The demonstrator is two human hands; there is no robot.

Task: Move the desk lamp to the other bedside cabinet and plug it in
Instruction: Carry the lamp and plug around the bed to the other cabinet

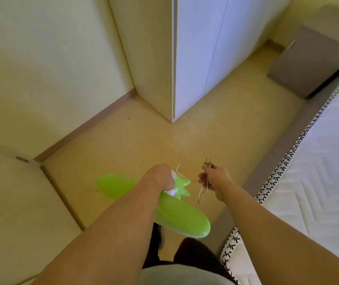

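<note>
1. My left hand (159, 177) is clenched around the white neck of the green desk lamp (176, 212), which I hold in the air above the floor (143, 140), its long green parts angled out to either side of my fist.
2. My right hand (213, 178) pinches the plug (207, 162), prongs pointing up, with loops of cord (202, 192) dangling below my fingers.
3. The mattress (318, 182) runs along my right.
4. Further ahead stands a white wardrobe (195, 58), with a grey cabinet (308, 62) beyond the bed's far end.

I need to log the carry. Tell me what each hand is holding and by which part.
The left hand grips the green lamp around its middle joint. The right hand pinches the plug by its body, cord dangling below.
</note>
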